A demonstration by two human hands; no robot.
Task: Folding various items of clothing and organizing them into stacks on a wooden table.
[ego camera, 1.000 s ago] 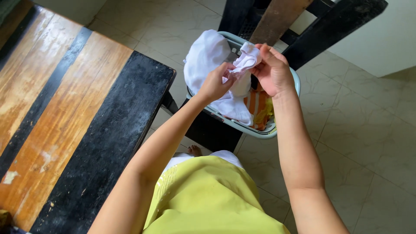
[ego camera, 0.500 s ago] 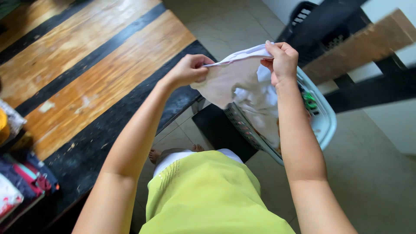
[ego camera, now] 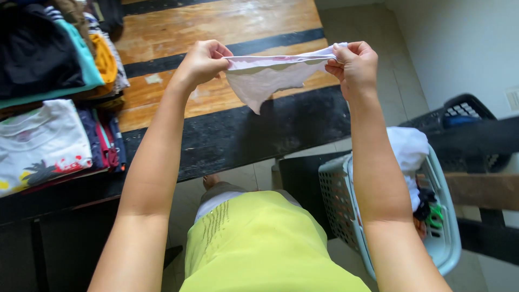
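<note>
Left hand [ego camera: 201, 62] is curled into a pinch on one end of the small white garment [ego camera: 265, 81]; my right hand [ego camera: 354, 64] pinches the other end in the same way, thumb over the hem, so the top edge runs taut and nearly level between the two; the rest of the cloth hangs loose beneath it in a soft point. I hold it raised above the far part of the counter [ego camera: 227, 135], over the wooden boards and the black strip along the near edge, not touching the surface; stretched out like this, the piece shows its shape and which way it lies, which I judge is why both hands grip the hem rather than the middle.

Along the left edge of the counter sit folded clothes [ego camera: 48, 86] in stacks: a dark piece and a teal one on top toward the far left corner, a white printed shirt nearer me, with striped and red edges showing between them; they are well apart from the garment I hold.

To my right, off the counter and on the floor side, stands a pale laundry basket [ego camera: 338, 189] with a white cloth [ego camera: 408, 148] heaped in it and some green and dark bits lower down; my right forearm crosses in front of its rim.
</note>
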